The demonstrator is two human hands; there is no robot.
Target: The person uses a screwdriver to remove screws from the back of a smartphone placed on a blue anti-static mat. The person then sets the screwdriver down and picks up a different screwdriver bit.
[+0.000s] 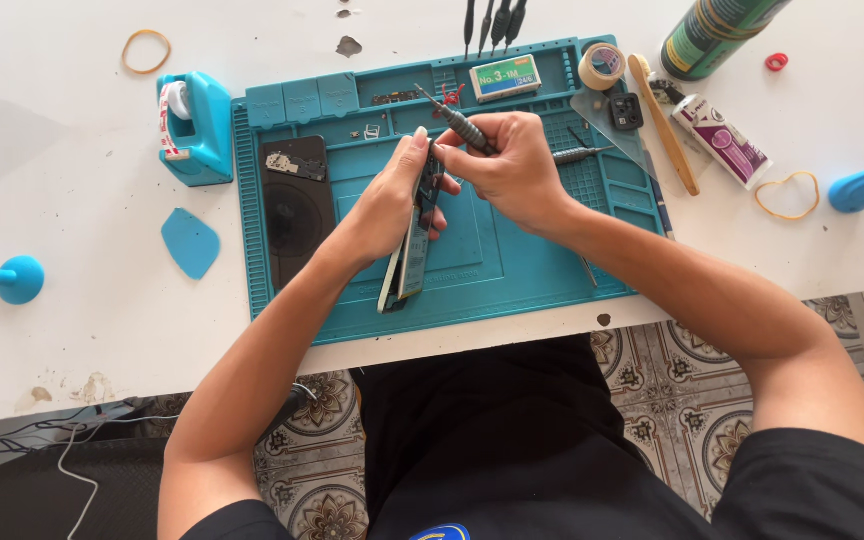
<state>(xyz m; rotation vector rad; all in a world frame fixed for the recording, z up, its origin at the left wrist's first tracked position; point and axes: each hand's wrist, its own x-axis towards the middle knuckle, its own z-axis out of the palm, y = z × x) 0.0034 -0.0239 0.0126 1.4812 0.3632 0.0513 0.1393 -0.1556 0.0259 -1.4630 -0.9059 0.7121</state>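
Two bare hands meet over a teal repair mat [512,280] on a white table [72,330], seen from the head camera looking straight down. The left hand [392,200] is closed around the upper part of an opened phone [410,255], which stands tilted on its long edge near the middle of the mat, its lower end resting on the mat surface. The right hand [512,165] is pinched shut on a grey precision screwdriver [457,122], the shaft slanting up and away to the left while the handle disappears between the fingers; whether its tip touches the phone cannot be told.

On the mat's left side lies a dark phone back cover [297,205], flat and well apart from the hands. A small box of staples [505,77] sits in the mat's top compartments, with a roll of tape [602,65] at the top right corner. A second metal tool [574,154] lies just right of the right hand.

Off the mat, a blue tape dispenser [195,125] stands beside its left edge, a blue triangular pick [192,242] below it, and a blue suction handle [14,279] farther left. Rubber bands [146,50] lie on the table. A tube of glue [720,138] and a green can [717,32] sit to the right.
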